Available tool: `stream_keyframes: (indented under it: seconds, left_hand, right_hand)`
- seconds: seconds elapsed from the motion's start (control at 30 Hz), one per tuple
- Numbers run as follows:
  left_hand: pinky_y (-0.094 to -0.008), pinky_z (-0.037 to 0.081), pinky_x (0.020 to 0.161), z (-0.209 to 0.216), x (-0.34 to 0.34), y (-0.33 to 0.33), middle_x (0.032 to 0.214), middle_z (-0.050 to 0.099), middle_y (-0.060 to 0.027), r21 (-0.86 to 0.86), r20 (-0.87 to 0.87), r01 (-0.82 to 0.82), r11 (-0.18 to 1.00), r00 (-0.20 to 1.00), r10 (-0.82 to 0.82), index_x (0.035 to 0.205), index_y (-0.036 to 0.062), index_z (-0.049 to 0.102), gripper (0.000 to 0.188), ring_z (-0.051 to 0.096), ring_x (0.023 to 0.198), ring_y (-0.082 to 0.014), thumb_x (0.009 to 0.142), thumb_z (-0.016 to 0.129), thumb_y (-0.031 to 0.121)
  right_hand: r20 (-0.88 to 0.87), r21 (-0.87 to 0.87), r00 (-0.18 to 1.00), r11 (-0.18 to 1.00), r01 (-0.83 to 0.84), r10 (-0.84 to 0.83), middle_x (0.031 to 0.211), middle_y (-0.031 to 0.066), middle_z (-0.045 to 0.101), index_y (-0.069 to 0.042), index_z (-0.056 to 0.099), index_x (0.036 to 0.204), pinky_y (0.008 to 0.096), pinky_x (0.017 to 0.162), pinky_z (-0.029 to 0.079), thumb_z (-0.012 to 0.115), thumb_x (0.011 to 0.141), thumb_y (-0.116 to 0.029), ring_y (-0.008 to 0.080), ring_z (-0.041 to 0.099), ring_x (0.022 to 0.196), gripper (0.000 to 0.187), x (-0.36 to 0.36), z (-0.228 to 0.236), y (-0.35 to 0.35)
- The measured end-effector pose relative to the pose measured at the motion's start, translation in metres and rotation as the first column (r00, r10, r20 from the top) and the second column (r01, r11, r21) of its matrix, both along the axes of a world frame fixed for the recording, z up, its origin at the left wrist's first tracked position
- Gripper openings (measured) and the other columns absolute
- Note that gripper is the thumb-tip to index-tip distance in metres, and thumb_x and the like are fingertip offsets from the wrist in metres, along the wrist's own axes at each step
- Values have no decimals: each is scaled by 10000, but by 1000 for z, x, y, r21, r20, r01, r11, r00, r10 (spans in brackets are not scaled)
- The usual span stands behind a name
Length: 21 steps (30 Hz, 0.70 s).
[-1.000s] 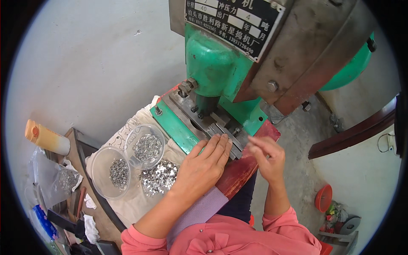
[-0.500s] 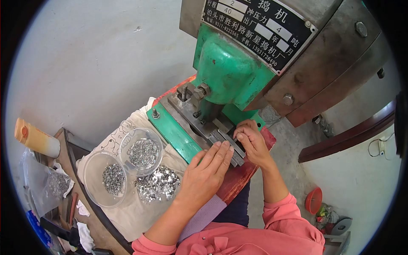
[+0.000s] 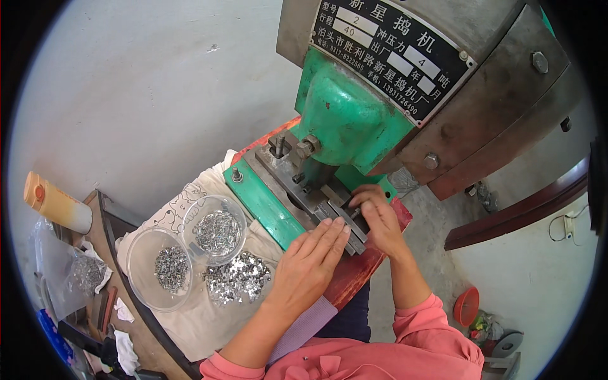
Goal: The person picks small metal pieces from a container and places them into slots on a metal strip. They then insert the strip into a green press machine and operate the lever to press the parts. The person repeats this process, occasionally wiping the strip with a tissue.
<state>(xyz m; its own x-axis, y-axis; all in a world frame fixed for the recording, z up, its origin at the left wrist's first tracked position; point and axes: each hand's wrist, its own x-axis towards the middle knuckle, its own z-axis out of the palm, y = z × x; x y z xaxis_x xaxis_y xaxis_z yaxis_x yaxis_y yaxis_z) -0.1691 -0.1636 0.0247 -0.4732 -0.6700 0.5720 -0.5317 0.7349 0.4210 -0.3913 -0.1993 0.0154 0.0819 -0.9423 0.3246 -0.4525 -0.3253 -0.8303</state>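
Fingers extended, left hand (image 3: 309, 261) rests on a dull grey, straight-edged metal block (image 3: 355, 244); right hand (image 3: 382, 223) curls, grasp unclear.

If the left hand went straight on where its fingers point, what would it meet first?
Probably the right hand, just beyond the metal bars under the left fingers; depth is unclear.

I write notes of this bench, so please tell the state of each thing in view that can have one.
Left hand: laid flat on metal bar
Right hand: curled, any hold unclear
Left tub: open, partly filled
Right tub: open, partly filled
Cloth: spread, wrinkled
Metal bits: loose on the cloth
Press: running or stopped, cannot tell
Bottle: appears closed
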Motion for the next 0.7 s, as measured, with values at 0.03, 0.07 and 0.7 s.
stream_keyframes:
  seconds: [0.03,0.07,0.7]
  left_hand:
    - [-413,441,1068,-3,0,1,1400,593,-151,34,-92,-2,999,996,5,1359,12,583,595,568,1288,-298,781,722,45]
    - [-422,435,1080,-8,1,4,1411,576,-177,67,-183,-4,998,983,16,1382,3,554,659,558,1293,-324,759,763,62]
    - [-513,361,1095,-9,-21,-4,1403,446,-234,339,-222,-269,902,908,355,1328,-40,423,956,432,1312,-430,516,862,208]
  right_hand:
    - [99,-24,994,999,47,-44,1159,108,595,-15,626,1144,378,1013,396,515,1046,-295,257,512,1130,316,0,-1,1]
    - [151,-178,978,969,173,-147,1220,110,565,-12,570,1220,377,1025,391,511,1049,-309,252,510,1150,348,-3,0,-1]
    - [176,-693,764,473,545,-621,1307,131,605,34,526,1363,378,1019,449,427,1090,-321,241,592,1170,458,-184,206,-52]
